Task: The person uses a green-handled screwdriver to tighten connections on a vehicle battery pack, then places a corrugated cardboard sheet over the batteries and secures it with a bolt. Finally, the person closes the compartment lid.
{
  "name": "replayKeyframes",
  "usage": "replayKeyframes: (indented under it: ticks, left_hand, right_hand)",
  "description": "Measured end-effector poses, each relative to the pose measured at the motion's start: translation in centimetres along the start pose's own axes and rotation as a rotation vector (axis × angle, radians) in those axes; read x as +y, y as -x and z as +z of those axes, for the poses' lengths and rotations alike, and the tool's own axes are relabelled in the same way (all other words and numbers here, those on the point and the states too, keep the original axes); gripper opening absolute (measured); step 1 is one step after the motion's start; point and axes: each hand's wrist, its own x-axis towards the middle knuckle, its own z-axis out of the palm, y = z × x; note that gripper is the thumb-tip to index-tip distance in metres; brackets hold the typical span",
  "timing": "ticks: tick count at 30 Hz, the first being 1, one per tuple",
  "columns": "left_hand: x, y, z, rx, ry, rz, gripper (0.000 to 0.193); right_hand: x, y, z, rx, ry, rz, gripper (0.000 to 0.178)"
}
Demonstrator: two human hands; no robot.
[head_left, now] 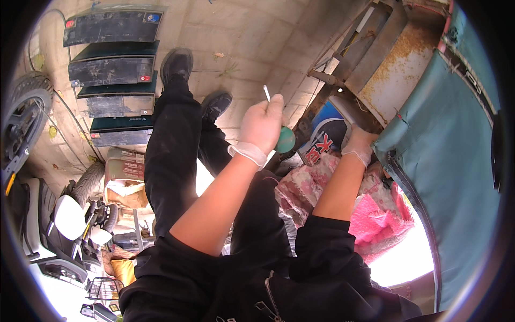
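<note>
My left hand (pixel 260 126), in a thin whitish glove, is closed around what looks like a screwdriver. Its slim pale shaft (pixel 266 93) sticks out above the fist, and its round green handle end (pixel 286 140) shows below. My right hand (pixel 358 144), gloved the same way, reaches in beside a dark panel with red lettering (pixel 328 140) and a blue printed piece (pixel 326 114). The right fingers are hidden, so I cannot tell whether they grip anything. Just above that hand is a rusty metal box (pixel 399 70).
A teal cover (pixel 450 145) hangs at the right, beside a pink patterned cloth (pixel 375 220). Several dirty black battery-like blocks (pixel 110 72) stand in a column at far left. Below them are a carton (pixel 124 166), a wheel (pixel 21 121) and a white scooter (pixel 59 225). Paving (pixel 241 37) lies ahead.
</note>
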Motion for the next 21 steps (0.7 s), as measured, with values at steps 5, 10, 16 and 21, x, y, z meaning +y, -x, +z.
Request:
replayKeyframes:
  ticks: [5, 10, 16, 21]
  left_hand:
    - [-2.1, 1.4, -1.7, 0.058, -0.161, 0.004, 0.053]
    - [-0.2, 11.6, -3.7, 0.088, -0.189, -0.042, 0.053]
    - [7.4, 23.9, -0.1, 0.021, -0.227, 0.125, 0.05]
    - [10.9, 31.8, 4.4, -0.05, -0.321, 0.21, 0.052]
  right_hand:
    - [3.0, 8.7, -1.8, -0.036, 0.294, 0.039, 0.077]
    - [2.3, 25.3, -6.4, -0.678, 0.886, 0.322, 0.07]
    - [-11.8, 37.0, -9.5, -1.22, 1.026, 0.285, 0.062]
    - [-21.5, 38.9, -11.7, -1.277, 0.906, 0.032, 0.074]
